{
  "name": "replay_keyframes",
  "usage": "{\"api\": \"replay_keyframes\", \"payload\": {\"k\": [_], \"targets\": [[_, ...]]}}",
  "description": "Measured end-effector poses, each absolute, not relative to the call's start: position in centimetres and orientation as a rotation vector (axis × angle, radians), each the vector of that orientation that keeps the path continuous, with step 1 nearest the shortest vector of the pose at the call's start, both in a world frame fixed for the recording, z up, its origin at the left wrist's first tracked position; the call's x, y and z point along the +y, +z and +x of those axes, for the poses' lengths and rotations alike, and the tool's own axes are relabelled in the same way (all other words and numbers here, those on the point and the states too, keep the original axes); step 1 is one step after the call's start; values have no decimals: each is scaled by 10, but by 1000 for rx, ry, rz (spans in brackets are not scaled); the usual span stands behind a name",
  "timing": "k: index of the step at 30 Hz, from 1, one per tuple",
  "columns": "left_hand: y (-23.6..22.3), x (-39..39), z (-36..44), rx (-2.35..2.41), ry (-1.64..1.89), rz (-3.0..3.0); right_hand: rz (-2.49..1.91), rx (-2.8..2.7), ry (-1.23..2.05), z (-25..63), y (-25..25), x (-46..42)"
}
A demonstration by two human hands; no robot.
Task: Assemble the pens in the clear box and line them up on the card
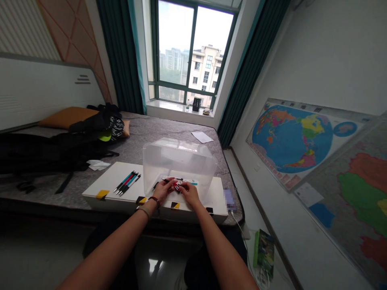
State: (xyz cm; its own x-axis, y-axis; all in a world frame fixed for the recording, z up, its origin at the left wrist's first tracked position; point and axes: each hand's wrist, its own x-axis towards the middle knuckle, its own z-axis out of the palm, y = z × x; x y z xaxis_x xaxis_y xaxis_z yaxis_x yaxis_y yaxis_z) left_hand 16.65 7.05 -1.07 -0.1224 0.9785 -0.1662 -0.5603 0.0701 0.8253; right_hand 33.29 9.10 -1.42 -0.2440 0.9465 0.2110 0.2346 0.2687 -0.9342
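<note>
My left hand (164, 191) and my right hand (190, 194) meet at the mouth of a clear plastic box (178, 161) that lies on its side. Their fingers are closed in pinches around small dark and red pen parts (175, 186); the exact pieces are partly hidden by the fingertips. Behind the hands, more small black, white and teal pieces (193, 183) lie inside the box. To the left, several pens (127, 183) with red, teal and black barrels lie side by side on a white board-like case (104, 177).
The case rests on a grey mattress (157, 125), its front edge marked with yellow-and-black tape (102, 195). A blurred phone-like item (229, 199) with a cable is at right. Black bags (45, 151) and white tissue (98, 164) lie left; white paper (202, 137) lies farther back.
</note>
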Motion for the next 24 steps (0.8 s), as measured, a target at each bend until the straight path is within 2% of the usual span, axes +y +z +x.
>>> {"api": "replay_keyframes", "payload": {"k": [8,17,24], "targets": [[-6,70,172,1076,1311,744,-1112,-1794,922,329,-8,84],[-8,72,170,1003,1453,583,-1131,-1183,1097,332,-21,97],[-6,69,171,989,1467,579,-1091,-1384,1119,333,-13,93]]}}
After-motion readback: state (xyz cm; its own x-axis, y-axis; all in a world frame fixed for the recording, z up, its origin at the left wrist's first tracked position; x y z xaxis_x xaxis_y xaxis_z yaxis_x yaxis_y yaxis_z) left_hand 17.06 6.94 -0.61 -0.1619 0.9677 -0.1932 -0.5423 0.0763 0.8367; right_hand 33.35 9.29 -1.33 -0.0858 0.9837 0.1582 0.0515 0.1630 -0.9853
